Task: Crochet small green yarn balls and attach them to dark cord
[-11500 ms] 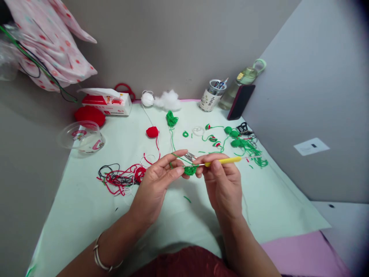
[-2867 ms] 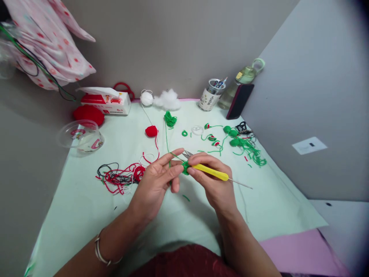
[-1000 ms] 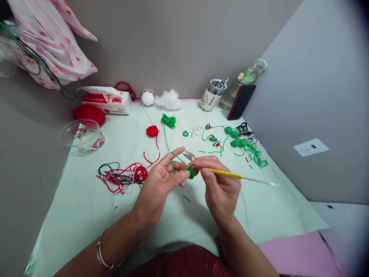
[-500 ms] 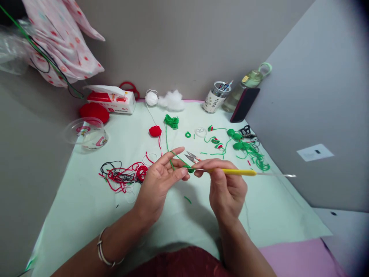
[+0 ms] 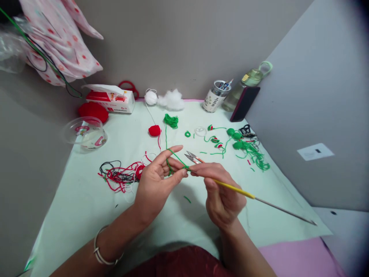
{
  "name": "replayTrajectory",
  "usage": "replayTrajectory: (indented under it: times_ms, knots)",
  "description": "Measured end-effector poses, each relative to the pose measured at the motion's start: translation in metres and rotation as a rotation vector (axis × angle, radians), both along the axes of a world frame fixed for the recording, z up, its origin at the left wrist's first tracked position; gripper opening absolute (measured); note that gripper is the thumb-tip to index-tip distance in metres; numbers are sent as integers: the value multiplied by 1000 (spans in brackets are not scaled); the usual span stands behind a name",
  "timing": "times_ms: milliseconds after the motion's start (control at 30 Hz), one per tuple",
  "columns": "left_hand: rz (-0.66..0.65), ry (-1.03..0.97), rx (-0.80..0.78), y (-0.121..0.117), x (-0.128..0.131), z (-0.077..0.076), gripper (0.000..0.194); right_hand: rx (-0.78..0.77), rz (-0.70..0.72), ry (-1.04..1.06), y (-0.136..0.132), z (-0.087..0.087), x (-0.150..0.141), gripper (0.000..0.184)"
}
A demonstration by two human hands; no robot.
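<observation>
Two hands (image 5: 152, 188) (image 5: 225, 198) hold green yarn (image 5: 178, 158) and a hook (image 5: 236, 189)

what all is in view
hook: 1, yellow-silver, held
snips: 1, orange-silver, centre
skein: 1, green, centre
ring: 1, green, centre
pieces: 3, green-red, right
balls: 3, green, right
tangle: 1, mixed, left
bundle: 1, red, left
red ball: 1, red, centre
white ball: 1, white, back
stuffing: 1, white, back
can: 1, silver-white, back
bottle: 1, green, right
phone: 1, black, right
tub: 1, clear, left
box: 1, red-white, left
cloth: 1, pink, top left
mat: 1, mint, underneath
left hand: 1, bare, centre
right hand: 1, bare, centre
</observation>
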State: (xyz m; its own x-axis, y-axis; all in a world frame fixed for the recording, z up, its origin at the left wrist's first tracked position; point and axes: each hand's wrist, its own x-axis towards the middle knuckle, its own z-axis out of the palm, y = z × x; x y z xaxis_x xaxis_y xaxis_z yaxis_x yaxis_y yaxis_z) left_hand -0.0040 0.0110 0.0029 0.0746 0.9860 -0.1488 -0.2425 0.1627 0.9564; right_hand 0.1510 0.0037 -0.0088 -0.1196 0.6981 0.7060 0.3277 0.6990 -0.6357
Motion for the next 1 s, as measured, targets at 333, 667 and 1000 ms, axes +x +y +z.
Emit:
replayTrajectory:
  times_ms: [333, 667, 1000]
  knots:
    - [36, 69, -16, 2, 1, 3, 52, 53, -25, -97, -3, -4, -5, 24]
    - [97, 174, 58, 0, 3, 0, 51, 92, -103, -204, -9, -9, -8, 35]
    - [27, 39, 15, 0, -2, 4, 56, -74, -52, 132, 1, -1, -8, 24]
